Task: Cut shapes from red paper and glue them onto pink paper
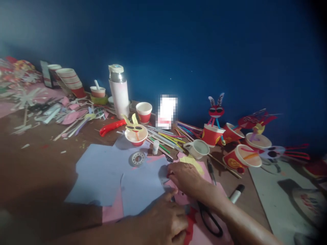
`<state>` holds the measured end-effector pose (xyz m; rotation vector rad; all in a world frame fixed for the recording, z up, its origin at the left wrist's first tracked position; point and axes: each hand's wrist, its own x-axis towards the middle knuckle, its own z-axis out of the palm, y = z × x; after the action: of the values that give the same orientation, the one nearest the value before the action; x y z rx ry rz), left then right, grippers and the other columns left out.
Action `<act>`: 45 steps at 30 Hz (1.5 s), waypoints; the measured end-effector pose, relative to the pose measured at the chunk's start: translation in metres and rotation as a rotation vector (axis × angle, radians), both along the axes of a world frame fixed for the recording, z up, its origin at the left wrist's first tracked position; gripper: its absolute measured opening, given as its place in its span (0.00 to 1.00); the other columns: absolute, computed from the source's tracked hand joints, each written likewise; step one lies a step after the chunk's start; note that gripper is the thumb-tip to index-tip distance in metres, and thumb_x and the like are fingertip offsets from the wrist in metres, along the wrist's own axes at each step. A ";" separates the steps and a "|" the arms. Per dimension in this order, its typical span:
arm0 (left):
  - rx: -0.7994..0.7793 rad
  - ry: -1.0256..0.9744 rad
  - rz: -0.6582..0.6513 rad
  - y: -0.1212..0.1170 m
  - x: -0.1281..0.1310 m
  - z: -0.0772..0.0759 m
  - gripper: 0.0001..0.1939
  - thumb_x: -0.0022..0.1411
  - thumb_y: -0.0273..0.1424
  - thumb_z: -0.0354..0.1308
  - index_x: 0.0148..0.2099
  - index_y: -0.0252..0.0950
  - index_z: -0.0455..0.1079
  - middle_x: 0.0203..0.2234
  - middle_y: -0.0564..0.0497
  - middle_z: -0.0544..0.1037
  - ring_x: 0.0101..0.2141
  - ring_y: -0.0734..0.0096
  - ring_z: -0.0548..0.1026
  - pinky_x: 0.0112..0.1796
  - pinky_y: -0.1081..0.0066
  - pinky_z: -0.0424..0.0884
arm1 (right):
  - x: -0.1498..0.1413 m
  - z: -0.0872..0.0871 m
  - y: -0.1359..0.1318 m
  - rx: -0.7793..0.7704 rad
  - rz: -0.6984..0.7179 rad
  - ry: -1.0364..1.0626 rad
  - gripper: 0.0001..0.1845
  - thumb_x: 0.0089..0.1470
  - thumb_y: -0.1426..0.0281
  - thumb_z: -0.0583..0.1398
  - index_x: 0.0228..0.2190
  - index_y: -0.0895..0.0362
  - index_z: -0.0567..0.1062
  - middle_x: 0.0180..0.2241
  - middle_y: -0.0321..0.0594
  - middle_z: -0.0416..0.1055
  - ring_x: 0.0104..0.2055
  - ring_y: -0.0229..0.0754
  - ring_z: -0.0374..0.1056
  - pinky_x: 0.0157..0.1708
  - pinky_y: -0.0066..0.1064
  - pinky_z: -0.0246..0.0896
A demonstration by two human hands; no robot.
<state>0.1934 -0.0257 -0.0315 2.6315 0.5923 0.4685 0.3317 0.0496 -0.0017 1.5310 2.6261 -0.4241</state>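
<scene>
My left hand reaches in from the lower left, its index finger stretched onto pink paper and its other fingers curled. Just beyond it my right hand bends down at the edge of a light blue sheet, fingers drawn together. Whatever lies in either hand's fingers is hidden. Under my right forearm rest scissors with black handles. A piece of red paper lies beside my left hand. Ahead of the hands are a roll of tape and a small white bottle.
A paper cup with a yellow paper figure, a red-handled tool and a tall flask stand or lie behind. Colored sticks spread before a blue wall. Decorated cups, a marker and a pen are rightward.
</scene>
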 end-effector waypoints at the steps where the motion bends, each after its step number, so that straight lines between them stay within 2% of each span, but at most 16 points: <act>1: 0.000 0.003 0.005 0.000 0.000 0.000 0.07 0.58 0.31 0.54 0.28 0.37 0.65 0.24 0.56 0.76 0.28 0.74 0.71 0.57 0.65 0.48 | 0.000 0.002 0.001 -0.006 0.003 0.008 0.08 0.53 0.74 0.56 0.30 0.57 0.75 0.31 0.42 0.77 0.33 0.44 0.72 0.29 0.29 0.56; 7: 0.008 0.005 0.001 0.000 0.002 -0.001 0.06 0.56 0.30 0.56 0.27 0.37 0.65 0.23 0.56 0.75 0.28 0.74 0.71 0.55 0.65 0.52 | 0.000 0.015 -0.005 -0.037 0.026 0.061 0.09 0.56 0.74 0.54 0.33 0.56 0.75 0.34 0.39 0.76 0.36 0.40 0.71 0.33 0.27 0.57; 12: 0.018 0.017 0.015 0.000 0.001 0.000 0.08 0.56 0.32 0.56 0.26 0.37 0.64 0.22 0.56 0.74 0.24 0.74 0.70 0.44 0.68 0.63 | -0.007 0.010 -0.009 -0.065 0.074 0.099 0.06 0.53 0.74 0.57 0.33 0.55 0.74 0.34 0.37 0.76 0.38 0.42 0.71 0.35 0.29 0.57; 17: 0.001 0.029 0.008 0.001 0.001 0.002 0.08 0.55 0.31 0.56 0.25 0.37 0.64 0.21 0.56 0.74 0.23 0.74 0.69 0.36 0.71 0.65 | -0.013 0.007 -0.009 -0.074 0.094 0.121 0.09 0.51 0.73 0.58 0.37 0.57 0.73 0.35 0.41 0.76 0.37 0.46 0.71 0.33 0.31 0.57; 22: 0.008 0.004 0.003 0.000 0.003 -0.003 0.08 0.55 0.29 0.55 0.24 0.36 0.63 0.20 0.55 0.73 0.23 0.74 0.69 0.36 0.71 0.64 | -0.018 0.003 -0.011 -0.090 0.106 0.154 0.05 0.48 0.76 0.58 0.29 0.59 0.74 0.31 0.44 0.75 0.34 0.46 0.70 0.30 0.30 0.56; 25: 0.000 0.000 0.030 -0.002 0.003 -0.004 0.07 0.54 0.29 0.55 0.25 0.37 0.63 0.21 0.55 0.74 0.23 0.73 0.69 0.35 0.70 0.64 | -0.013 0.006 -0.012 -0.091 0.096 0.213 0.05 0.48 0.78 0.58 0.28 0.60 0.74 0.31 0.44 0.75 0.34 0.45 0.69 0.31 0.30 0.58; 29: 0.002 -0.015 0.046 -0.002 0.002 -0.003 0.06 0.55 0.29 0.55 0.26 0.37 0.63 0.22 0.56 0.73 0.25 0.74 0.69 0.47 0.66 0.60 | 0.012 0.017 -0.008 -0.114 0.076 0.356 0.07 0.53 0.77 0.56 0.31 0.55 0.72 0.31 0.32 0.74 0.33 0.33 0.68 0.33 0.20 0.59; 31: 0.008 -0.024 0.038 -0.002 0.001 -0.002 0.07 0.55 0.29 0.54 0.25 0.37 0.62 0.22 0.57 0.72 0.25 0.75 0.68 0.52 0.65 0.54 | 0.024 0.019 -0.006 -0.105 0.033 0.387 0.06 0.54 0.77 0.56 0.31 0.55 0.71 0.31 0.31 0.74 0.33 0.32 0.68 0.32 0.19 0.59; 33: 0.005 -0.032 0.034 -0.002 0.001 -0.002 0.08 0.54 0.28 0.54 0.24 0.37 0.60 0.21 0.57 0.72 0.24 0.76 0.67 0.53 0.65 0.53 | 0.030 0.016 -0.005 -0.086 -0.016 0.381 0.07 0.54 0.77 0.55 0.31 0.55 0.72 0.31 0.32 0.74 0.33 0.33 0.68 0.32 0.21 0.59; 37: -0.034 -0.040 0.042 0.000 0.002 -0.001 0.09 0.52 0.28 0.55 0.23 0.37 0.58 0.20 0.58 0.71 0.24 0.76 0.67 0.51 0.66 0.56 | 0.017 0.006 -0.007 -0.068 -0.041 0.298 0.08 0.54 0.77 0.55 0.30 0.55 0.74 0.30 0.35 0.76 0.33 0.37 0.70 0.33 0.24 0.58; 41: -0.053 -0.033 0.044 0.000 0.002 0.000 0.08 0.52 0.28 0.55 0.24 0.37 0.59 0.20 0.57 0.72 0.24 0.75 0.68 0.48 0.66 0.59 | -0.004 -0.001 -0.008 -0.036 -0.034 0.184 0.06 0.53 0.75 0.57 0.31 0.57 0.75 0.31 0.42 0.76 0.35 0.43 0.70 0.34 0.29 0.58; 45: -0.063 -0.002 0.036 0.000 0.002 -0.001 0.07 0.50 0.28 0.56 0.23 0.37 0.60 0.19 0.57 0.73 0.23 0.75 0.69 0.43 0.69 0.63 | -0.013 -0.006 -0.010 -0.001 -0.017 0.121 0.06 0.50 0.76 0.59 0.32 0.60 0.75 0.32 0.47 0.75 0.35 0.48 0.71 0.31 0.30 0.58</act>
<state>0.1958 -0.0255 -0.0330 2.5643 0.6448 0.4552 0.3185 0.0394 -0.0078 1.5761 2.7027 -0.5359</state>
